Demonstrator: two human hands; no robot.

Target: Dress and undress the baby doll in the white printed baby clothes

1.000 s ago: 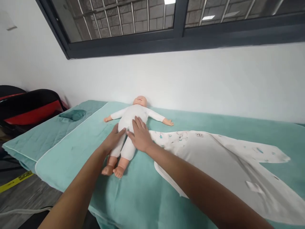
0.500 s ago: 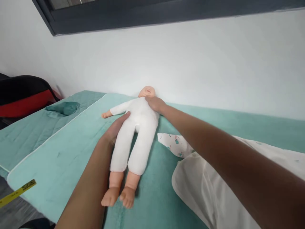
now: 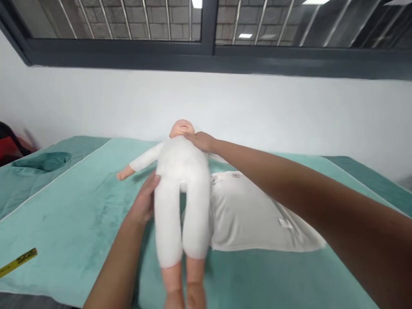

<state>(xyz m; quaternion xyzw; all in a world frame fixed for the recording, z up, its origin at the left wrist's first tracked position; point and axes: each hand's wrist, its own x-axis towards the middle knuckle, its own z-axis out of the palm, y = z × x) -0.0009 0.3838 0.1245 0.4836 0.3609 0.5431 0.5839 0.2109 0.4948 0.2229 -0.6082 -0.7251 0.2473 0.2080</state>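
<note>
A baby doll [image 3: 182, 161] with a white cloth body lies on its back on the green bed cover [image 3: 80, 206], head toward the wall and feet toward me. My left hand [image 3: 146, 197] wraps the doll's hip and upper thigh on the left side, thumb on top. Across the doll's upper chest and shoulder, just below the chin, my right hand [image 3: 202, 141] grips from the right. Right of the doll, partly under my right forearm, a pale baby garment [image 3: 247, 214] is spread out, its left edge meeting the doll's side. My right forearm hides part of the doll's far arm.
A white wall [image 3: 128, 103] rises behind the bed, with a dark-framed barred window [image 3: 206, 56] above. Crumpled green fabric [image 3: 41, 162] lies at the left. A black and red object [image 3: 11, 146] stands beyond it. A yellow strip [image 3: 19, 261] shows at lower left.
The doll has shifted to the right with both my hands on it, and now meets the garment's edge. It lies straighter. My view has turned rightward and up, showing more window.
</note>
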